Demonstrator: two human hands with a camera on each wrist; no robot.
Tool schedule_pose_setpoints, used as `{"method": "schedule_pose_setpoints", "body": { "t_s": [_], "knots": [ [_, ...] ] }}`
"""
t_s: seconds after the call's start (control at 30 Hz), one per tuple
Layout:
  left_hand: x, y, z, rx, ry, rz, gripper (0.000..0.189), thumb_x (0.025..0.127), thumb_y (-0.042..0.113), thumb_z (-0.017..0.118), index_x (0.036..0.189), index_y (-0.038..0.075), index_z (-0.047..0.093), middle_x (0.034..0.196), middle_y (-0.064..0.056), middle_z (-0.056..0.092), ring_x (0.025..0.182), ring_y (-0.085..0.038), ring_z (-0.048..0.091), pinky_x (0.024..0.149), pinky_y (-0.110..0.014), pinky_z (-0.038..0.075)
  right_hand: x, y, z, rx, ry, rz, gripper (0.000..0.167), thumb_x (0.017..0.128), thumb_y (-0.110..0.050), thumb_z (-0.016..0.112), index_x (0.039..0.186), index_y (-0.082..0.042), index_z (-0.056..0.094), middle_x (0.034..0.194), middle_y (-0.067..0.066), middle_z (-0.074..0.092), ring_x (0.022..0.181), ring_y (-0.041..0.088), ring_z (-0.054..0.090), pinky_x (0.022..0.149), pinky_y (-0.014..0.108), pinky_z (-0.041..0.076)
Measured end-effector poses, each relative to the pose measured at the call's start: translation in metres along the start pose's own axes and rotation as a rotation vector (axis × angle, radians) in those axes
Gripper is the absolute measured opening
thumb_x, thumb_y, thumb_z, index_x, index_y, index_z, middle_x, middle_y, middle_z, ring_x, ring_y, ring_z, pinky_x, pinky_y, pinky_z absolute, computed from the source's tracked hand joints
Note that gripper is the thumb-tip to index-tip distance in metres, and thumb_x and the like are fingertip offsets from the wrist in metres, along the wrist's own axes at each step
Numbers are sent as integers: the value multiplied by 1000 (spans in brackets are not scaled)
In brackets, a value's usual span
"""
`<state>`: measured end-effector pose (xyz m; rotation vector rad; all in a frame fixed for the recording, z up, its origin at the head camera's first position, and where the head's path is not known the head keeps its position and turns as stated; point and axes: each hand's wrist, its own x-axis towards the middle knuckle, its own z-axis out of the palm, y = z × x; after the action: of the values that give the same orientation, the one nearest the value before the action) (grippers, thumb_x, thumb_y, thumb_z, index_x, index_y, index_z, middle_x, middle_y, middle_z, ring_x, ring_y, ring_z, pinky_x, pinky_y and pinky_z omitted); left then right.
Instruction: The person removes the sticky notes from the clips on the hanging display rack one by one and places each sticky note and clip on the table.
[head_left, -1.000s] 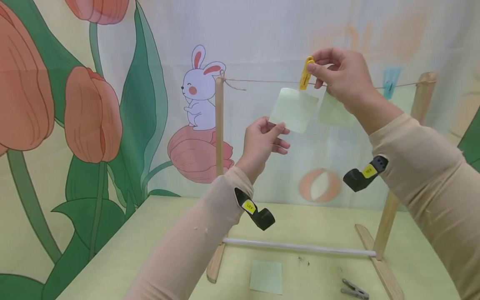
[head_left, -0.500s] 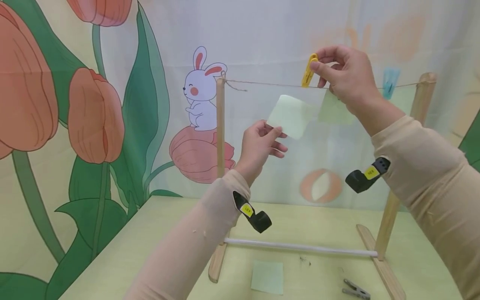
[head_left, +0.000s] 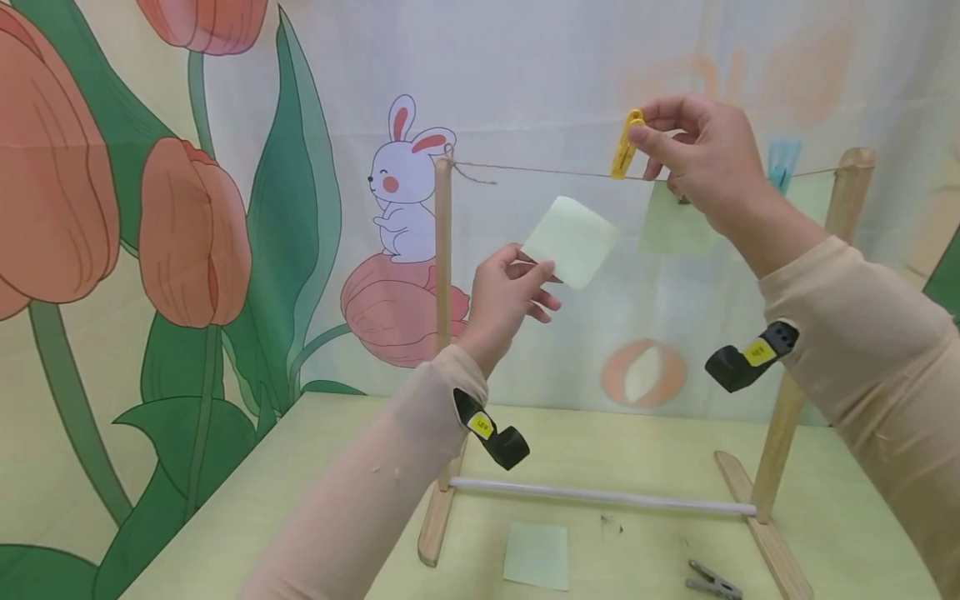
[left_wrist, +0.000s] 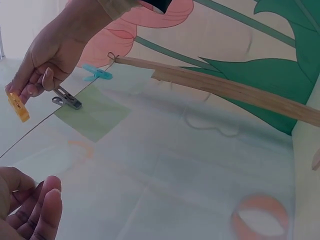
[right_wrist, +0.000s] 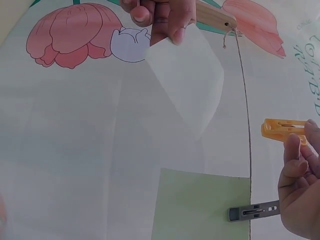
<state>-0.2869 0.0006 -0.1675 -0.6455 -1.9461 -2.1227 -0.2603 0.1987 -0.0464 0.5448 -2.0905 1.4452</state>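
Note:
My left hand point(head_left: 510, 296) pinches a pale green square of paper point(head_left: 576, 243) by its lower left corner, below the string point(head_left: 540, 171). Between thumb and fingers of my right hand point(head_left: 708, 158) is a yellow clothespin point(head_left: 624, 150), tip down near the string. The right wrist view shows this clothespin point(right_wrist: 282, 130) beside the string, apart from the held paper point(right_wrist: 192, 80). Another green sheet point(head_left: 675, 229) hangs from the string under my right hand. A grey clothespin point(left_wrist: 69, 99) clamps its top edge, mostly hidden in the head view.
A blue clothespin point(head_left: 782, 165) holds a pale sheet near the right wooden post point(head_left: 843, 200). The left post point(head_left: 443, 250) and a white bar point(head_left: 600, 496) complete the stand. On the table point(head_left: 360, 450) lie a green paper point(head_left: 536, 556) and a grey clothespin point(head_left: 712, 580).
The held paper has moved down and left with my left hand, away from the string and the yellow clothespin. My right hand has shifted slightly right, still holding the clothespin.

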Motion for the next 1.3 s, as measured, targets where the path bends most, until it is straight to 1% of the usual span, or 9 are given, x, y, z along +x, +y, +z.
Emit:
{"method": "schedule_pose_setpoints", "body": {
  "t_s": [0.13,0.27,0.43,0.73,0.83,1.03,1.17,1.3],
  "knots": [
    [1,-1,-2,14,8,17,11,94,12,61,100,4,57,93,-16,69,55,-12,63,49,-23,53,-2,0,-2,6,-14,10,17,88,-25,68,102,-17,63,84,-8,59,59,8,53,41,17,34],
    [0,-2,-4,31,15,27,9,94,11,60,94,5,54,88,-13,67,55,-12,62,47,-22,51,-4,0,-4,27,-30,19,17,87,-24,70,101,-16,64,81,-8,61,60,8,53,41,17,34],
    [-2,-3,-5,30,22,32,10,94,8,58,88,6,50,82,-8,64,54,-12,61,45,-22,49,-7,-1,-4,54,-40,2,16,87,-22,71,100,-15,65,80,-8,63,59,7,52,40,18,32],
    [-7,-7,-8,25,26,41,9,94,6,58,89,6,51,76,-4,61,53,-11,60,44,-22,48,-15,0,-4,-17,-56,-69,12,89,-22,68,100,-16,66,78,-10,63,58,10,52,39,20,32],
    [-8,-8,-9,24,21,36,8,93,6,58,89,6,51,75,-3,60,53,-11,60,44,-23,48,-19,1,-4,-27,-67,-85,10,89,-21,68,98,-16,67,76,-9,63,57,10,52,39,21,32],
    [-14,-9,-11,47,-5,40,9,93,6,58,88,6,51,76,-3,61,54,-11,60,44,-22,48,-28,4,-6,-40,-86,-74,12,89,-20,69,101,-17,67,74,-10,62,57,9,50,40,22,31],
    [-18,-10,-11,77,-35,41,8,94,7,58,90,6,52,79,-7,62,55,-11,60,46,-22,49,-35,7,-9,-77,-91,-54,16,89,-23,68,104,-17,67,73,-10,62,58,10,49,41,22,32],
    [-23,-13,-11,105,-55,38,7,94,8,59,93,5,53,80,-6,62,57,-12,60,47,-22,50,-40,10,-9,-103,-100,-31,19,89,-24,69,106,-17,67,73,-11,63,59,10,50,41,23,33]
  ]
}}
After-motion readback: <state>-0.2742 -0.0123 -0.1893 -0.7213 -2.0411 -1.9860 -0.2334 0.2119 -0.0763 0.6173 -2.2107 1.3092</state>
